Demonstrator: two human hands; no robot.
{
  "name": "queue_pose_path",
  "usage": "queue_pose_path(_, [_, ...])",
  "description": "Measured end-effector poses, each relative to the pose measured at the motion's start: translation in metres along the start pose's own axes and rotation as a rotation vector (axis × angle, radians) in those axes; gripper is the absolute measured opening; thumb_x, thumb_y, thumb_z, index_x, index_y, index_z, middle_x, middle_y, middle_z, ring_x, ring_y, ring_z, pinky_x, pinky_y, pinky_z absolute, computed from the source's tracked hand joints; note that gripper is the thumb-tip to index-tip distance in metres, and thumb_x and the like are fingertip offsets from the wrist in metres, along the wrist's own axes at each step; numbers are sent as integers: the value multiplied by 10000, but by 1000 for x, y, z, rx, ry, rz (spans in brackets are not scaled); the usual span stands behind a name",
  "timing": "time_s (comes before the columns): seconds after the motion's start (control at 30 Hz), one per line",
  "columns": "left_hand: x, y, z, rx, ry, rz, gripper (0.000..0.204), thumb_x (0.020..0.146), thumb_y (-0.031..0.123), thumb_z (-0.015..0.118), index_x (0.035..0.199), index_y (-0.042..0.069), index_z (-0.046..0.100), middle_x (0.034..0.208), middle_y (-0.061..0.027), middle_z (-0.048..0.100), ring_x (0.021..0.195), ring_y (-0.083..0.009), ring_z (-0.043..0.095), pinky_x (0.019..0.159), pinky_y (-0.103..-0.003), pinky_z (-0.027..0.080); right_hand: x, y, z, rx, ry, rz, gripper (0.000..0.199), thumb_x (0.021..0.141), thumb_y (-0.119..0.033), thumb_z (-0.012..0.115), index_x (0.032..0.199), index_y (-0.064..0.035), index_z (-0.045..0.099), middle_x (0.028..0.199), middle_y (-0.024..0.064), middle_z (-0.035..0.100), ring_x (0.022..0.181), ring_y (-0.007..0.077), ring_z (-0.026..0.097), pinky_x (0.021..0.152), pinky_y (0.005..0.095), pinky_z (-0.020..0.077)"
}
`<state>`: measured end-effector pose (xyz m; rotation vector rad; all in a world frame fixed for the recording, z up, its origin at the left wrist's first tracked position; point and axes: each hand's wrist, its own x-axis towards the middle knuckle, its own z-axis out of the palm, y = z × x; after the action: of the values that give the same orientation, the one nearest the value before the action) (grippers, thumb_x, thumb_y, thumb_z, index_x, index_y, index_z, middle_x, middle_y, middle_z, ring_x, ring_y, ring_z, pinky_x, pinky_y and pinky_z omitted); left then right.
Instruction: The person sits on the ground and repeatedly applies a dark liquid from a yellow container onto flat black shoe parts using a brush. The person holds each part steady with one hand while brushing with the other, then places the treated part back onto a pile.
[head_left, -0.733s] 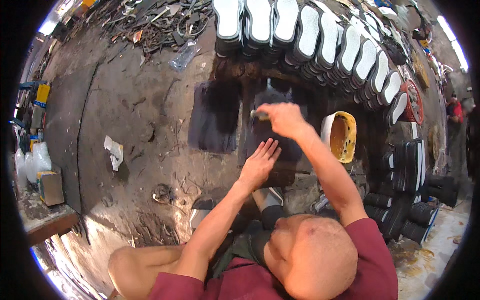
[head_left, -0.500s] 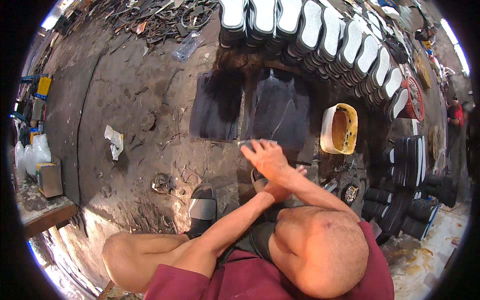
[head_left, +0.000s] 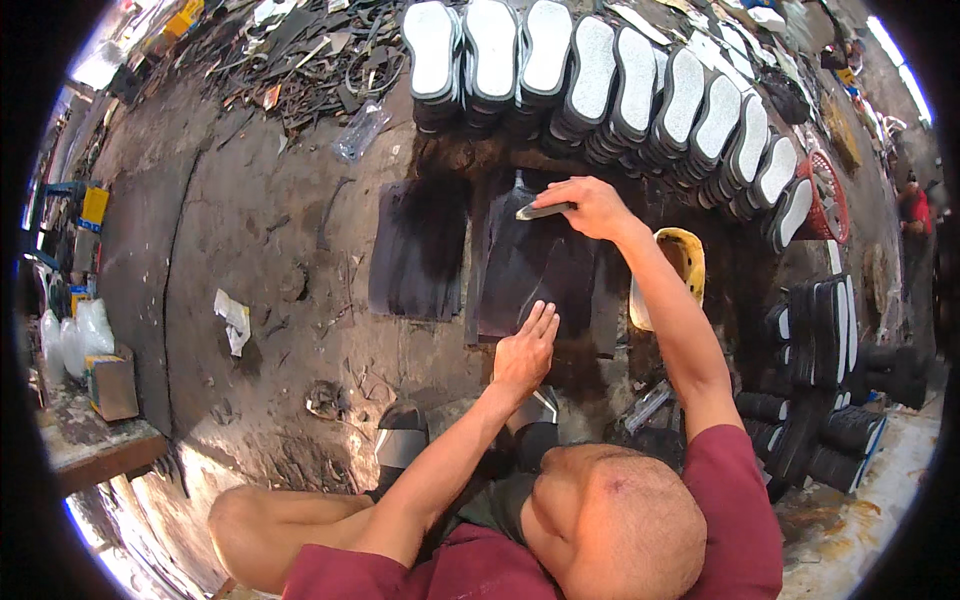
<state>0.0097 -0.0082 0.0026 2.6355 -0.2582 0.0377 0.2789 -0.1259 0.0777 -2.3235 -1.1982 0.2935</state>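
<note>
My right hand [head_left: 594,206] grips a flat, dark tool [head_left: 545,211] with a pale tip, and I cannot tell whether it is a scraper or a brush. The tip points left, over the far part of a black sheet [head_left: 510,270] lying on the ground. Fingers stretched forward, my left hand [head_left: 526,358] rests at the near edge of that sheet. A second black sheet [head_left: 418,250] lies just to its left. Partly behind my right forearm stands a whitish tub [head_left: 642,305] with a yellow-stained inside.
Stacks of sole-shaped pieces with white tops [head_left: 592,82] curve along the far side. More dark stacks [head_left: 815,330] and a red basket [head_left: 826,195] stand right. Scraps [head_left: 300,65] are heaped at far left, near a clear plastic bag [head_left: 358,132]. A bench [head_left: 100,455] stands at left.
My right hand has swung from the near edge of the sheet to its far part, uncrossing from my left arm. The left hand now lies at the near edge. The view has shifted slightly.
</note>
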Motion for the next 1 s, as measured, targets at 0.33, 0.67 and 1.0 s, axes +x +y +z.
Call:
queue_pose_path(0.33, [-5, -12, -1, -24, 76, 45, 429, 896, 63, 698, 1323, 106, 694, 1488, -40, 632, 1407, -198, 573, 836, -359, 642, -11, 26, -13, -279, -63, 247, 424, 783, -78, 669, 1103, -315, 814, 1184, -29, 777, 1175, 226, 691, 1009, 431, 547])
queue_pose_path(0.67, [-1, -9, -2, -42, 129, 54, 597, 799, -19, 686, 1388, 73, 643, 1526, -73, 596, 1437, -233, 545, 889, -374, 628, -133, -28, 36, -76, 201, 375, 378, 890, -146, 713, 1260, -220, 724, 1188, 62, 767, 1055, 351, 730, 862, 450, 592])
queue_pose_path(1.0, [21, -8, -27, -140, -9, -14, 622, 766, -44, 685, 1374, 82, 658, 1557, -62, 567, 1458, -231, 515, 985, -381, 588, -103, -30, 31, -167, 371, 419, 325, 914, -125, 682, 1231, -197, 669, 962, 154, 763, 879, 416, 732, 718, 531, 564])
